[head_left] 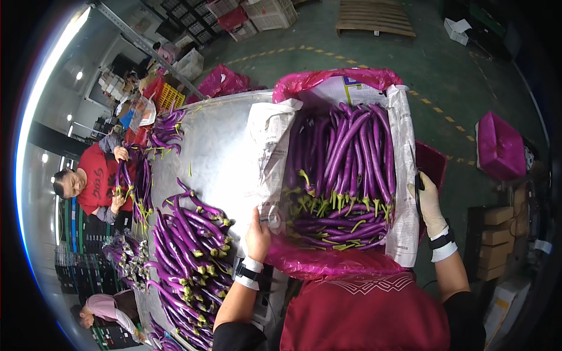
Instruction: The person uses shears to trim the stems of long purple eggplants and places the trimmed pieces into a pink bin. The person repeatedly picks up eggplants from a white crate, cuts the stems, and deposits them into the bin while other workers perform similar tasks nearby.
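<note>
Long purple eggplants (347, 153) with green stems fill a box lined with pink plastic film (333, 263) and newspaper. My left hand (257, 237), bare, is at the near end of the newspaper flap (270, 153) on the box's left side; whether its fingers grip the paper is unclear. On the right, my gloved right hand (429, 204) holds black-handled scissors (418, 188) upright beside the other newspaper flap (405, 175). Inside the box, one layer lies lengthwise and more eggplants lie crosswise nearer to me.
A metal table (210, 145) at the left bears a large heap of eggplants (189, 254). Across it, a co-worker (103, 180) holds eggplants; another person (107, 311) bends at the lower left. A pink-lined crate (500, 147) and a wooden pallet (375, 17) are on the floor.
</note>
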`<act>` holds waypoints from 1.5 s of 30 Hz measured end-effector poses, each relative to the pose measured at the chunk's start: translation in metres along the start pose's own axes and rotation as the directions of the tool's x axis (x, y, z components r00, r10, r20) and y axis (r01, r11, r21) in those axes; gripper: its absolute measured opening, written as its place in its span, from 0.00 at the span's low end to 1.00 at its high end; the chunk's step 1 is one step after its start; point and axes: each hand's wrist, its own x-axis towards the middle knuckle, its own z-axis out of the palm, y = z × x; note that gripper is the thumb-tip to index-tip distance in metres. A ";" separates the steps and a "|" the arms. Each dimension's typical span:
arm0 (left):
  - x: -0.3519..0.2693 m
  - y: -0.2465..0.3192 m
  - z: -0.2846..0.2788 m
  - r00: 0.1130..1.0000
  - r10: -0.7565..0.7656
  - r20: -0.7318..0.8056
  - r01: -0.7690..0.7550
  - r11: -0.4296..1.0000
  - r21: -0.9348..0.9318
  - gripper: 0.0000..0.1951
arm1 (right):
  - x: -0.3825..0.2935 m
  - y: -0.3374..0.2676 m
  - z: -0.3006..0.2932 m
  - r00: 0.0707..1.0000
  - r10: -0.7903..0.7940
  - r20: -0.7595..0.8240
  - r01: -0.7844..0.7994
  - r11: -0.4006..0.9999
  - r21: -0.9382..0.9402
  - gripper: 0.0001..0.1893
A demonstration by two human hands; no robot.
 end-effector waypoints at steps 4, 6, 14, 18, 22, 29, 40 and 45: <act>0.001 0.049 -0.021 0.947 0.309 -0.086 -0.275 0.920 0.280 0.34 | 0.000 -0.004 0.001 1.000 0.008 -0.008 -0.009 0.995 -0.101 0.21; 0.007 0.085 -0.011 0.860 0.475 -0.186 -0.483 0.876 0.003 0.33 | -0.003 -0.001 0.003 1.000 0.013 -0.011 -0.013 0.999 -0.052 0.22; 0.103 0.154 0.115 0.994 0.090 -0.056 -0.058 0.904 0.424 0.42 | -0.003 0.007 0.004 0.998 -0.063 -0.022 0.064 0.998 0.029 0.25; 0.132 0.138 0.124 0.994 -0.065 -0.083 0.092 0.917 0.389 0.45 | -0.003 0.009 0.004 0.997 -0.070 -0.020 0.071 0.996 0.046 0.24; 0.146 0.119 0.125 0.981 -0.182 0.066 0.165 0.965 0.205 0.51 | 0.000 0.014 0.003 0.998 -0.058 -0.038 0.058 0.998 0.019 0.25; 0.150 0.116 0.126 0.992 -0.098 0.084 0.070 0.956 0.286 0.53 | 0.000 0.017 0.003 1.000 -0.026 -0.011 0.027 0.999 0.044 0.26; 0.034 0.158 0.183 0.999 0.027 0.023 -0.031 0.985 0.169 0.51 | -0.002 0.010 0.002 0.997 0.069 0.047 -0.075 0.987 0.142 0.27; 0.083 0.130 0.161 0.943 0.318 -0.098 -0.267 0.898 0.349 0.45 | -0.004 0.003 0.003 1.000 0.013 0.013 -0.015 0.987 0.158 0.27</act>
